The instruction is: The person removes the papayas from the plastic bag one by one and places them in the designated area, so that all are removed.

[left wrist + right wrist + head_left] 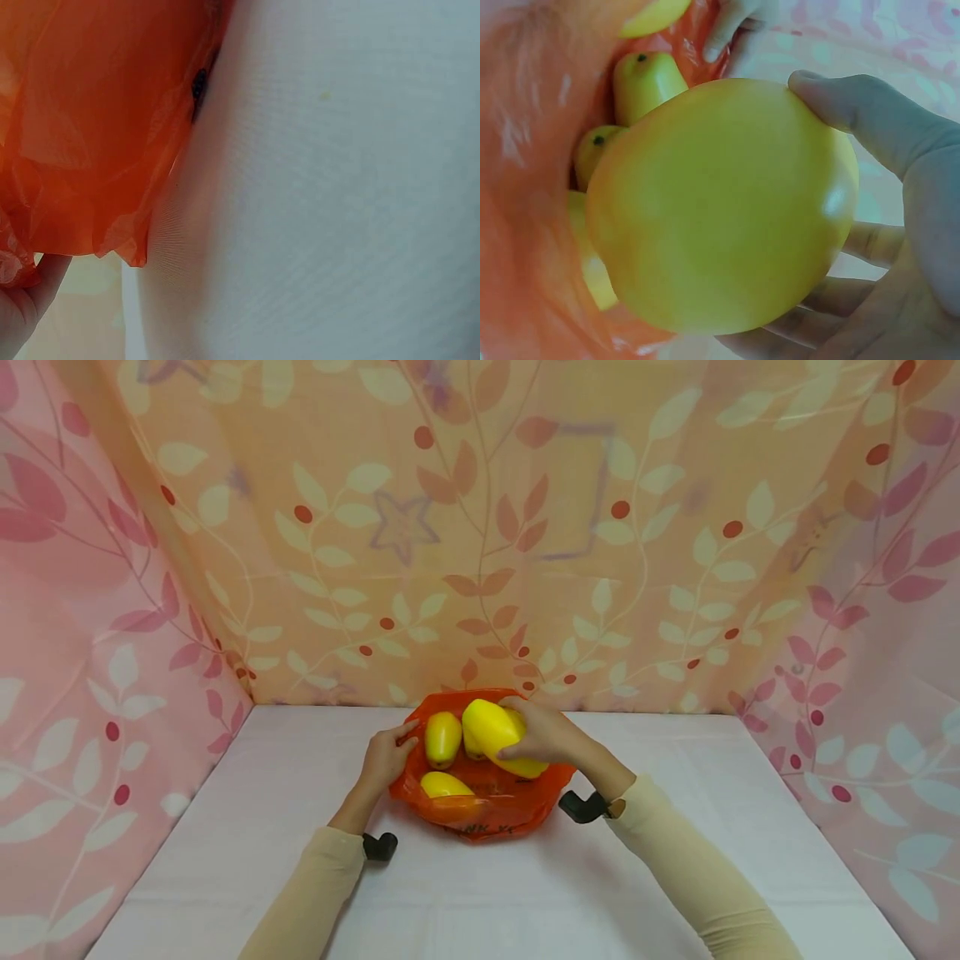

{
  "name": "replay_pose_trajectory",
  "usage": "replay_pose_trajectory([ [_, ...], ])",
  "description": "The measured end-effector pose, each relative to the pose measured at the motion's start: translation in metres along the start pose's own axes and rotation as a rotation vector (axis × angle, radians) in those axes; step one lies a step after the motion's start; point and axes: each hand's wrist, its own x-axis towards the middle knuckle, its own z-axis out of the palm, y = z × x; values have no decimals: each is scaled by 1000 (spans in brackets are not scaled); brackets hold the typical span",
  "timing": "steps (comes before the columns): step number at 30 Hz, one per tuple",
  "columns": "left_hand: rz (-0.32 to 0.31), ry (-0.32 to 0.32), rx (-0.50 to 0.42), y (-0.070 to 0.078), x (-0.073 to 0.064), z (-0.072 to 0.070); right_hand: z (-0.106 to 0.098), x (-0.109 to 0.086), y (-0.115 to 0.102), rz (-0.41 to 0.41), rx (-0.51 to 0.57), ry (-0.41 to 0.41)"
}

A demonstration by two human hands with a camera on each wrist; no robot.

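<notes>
An orange-red plastic bag [491,818] with dark lettering lies spread wide on the table. My left hand [386,758] grips its left rim; in the left wrist view, a little of that hand [22,307] shows behind the bag film. Over the bag's right side, my right hand [551,732] holds a large yellow mango [727,210], thumb on one side and fingers around the other. Inside the bag sit another yellow mango [443,739] at the back left and one mango [444,783] near the front. Others are partly hidden behind the held one.
A white cloth [480,902] covers the table. Patterned curtains [480,527] with leaves stand behind it and along both sides. Each wrist wears a black camera mount, such as the one on the right wrist [583,807].
</notes>
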Motion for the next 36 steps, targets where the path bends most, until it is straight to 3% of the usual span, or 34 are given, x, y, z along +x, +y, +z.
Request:
replay_pose_trajectory([
  [19,-19,1,-17,1,-1,-3,-52,4,16,-9,-87,8],
  [36,-13,3,-5,2,-3,-6,-79,0,51,24,-116,53],
])
